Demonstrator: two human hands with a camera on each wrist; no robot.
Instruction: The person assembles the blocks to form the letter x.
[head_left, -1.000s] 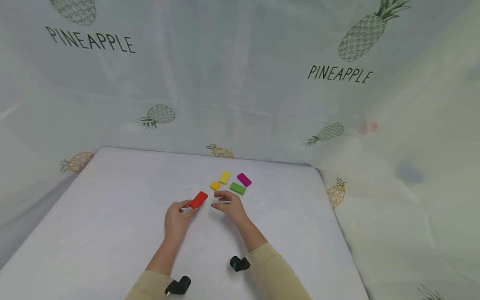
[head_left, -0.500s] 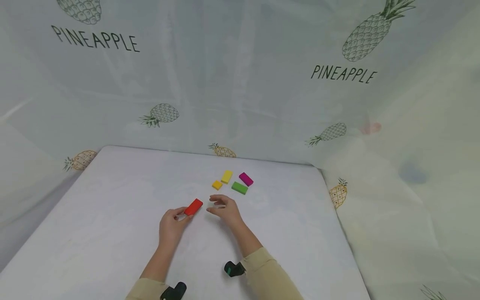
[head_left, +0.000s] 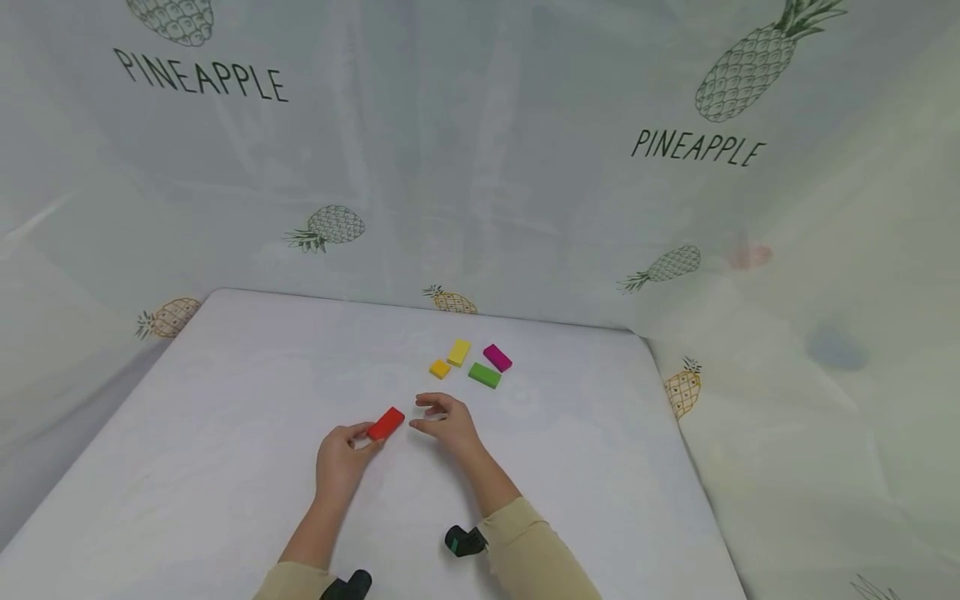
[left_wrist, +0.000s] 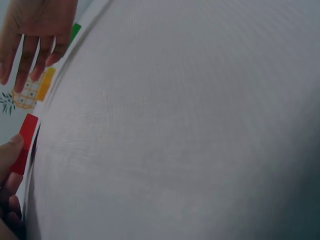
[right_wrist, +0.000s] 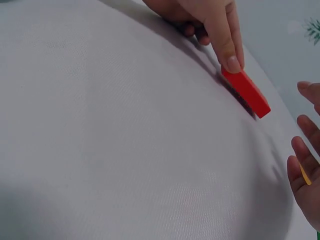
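Between its thumb and fingers, my left hand [head_left: 339,467] pinches a red rectangular block [head_left: 386,423] by its near end. The block's far end points toward my right hand [head_left: 452,427], which holds nothing; its fingers are relaxed and slightly bent, a small gap away from the block. In the left wrist view the thumb presses on the red block [left_wrist: 29,132], and the right hand [left_wrist: 44,20] hangs with fingers apart. The right wrist view shows the red block [right_wrist: 247,92] just above the white surface, its shadow below.
Beyond the hands lie a small orange block [head_left: 440,369], a yellow block [head_left: 459,352], a green block [head_left: 485,375] and a magenta block [head_left: 498,358] on the white table [head_left: 247,400]. A pineapple-printed curtain [head_left: 420,167] hangs around the table.
Both hands have drawn back toward the person and a little left, away from the loose blocks. The red block has come along in the left hand. The view has shifted slightly.
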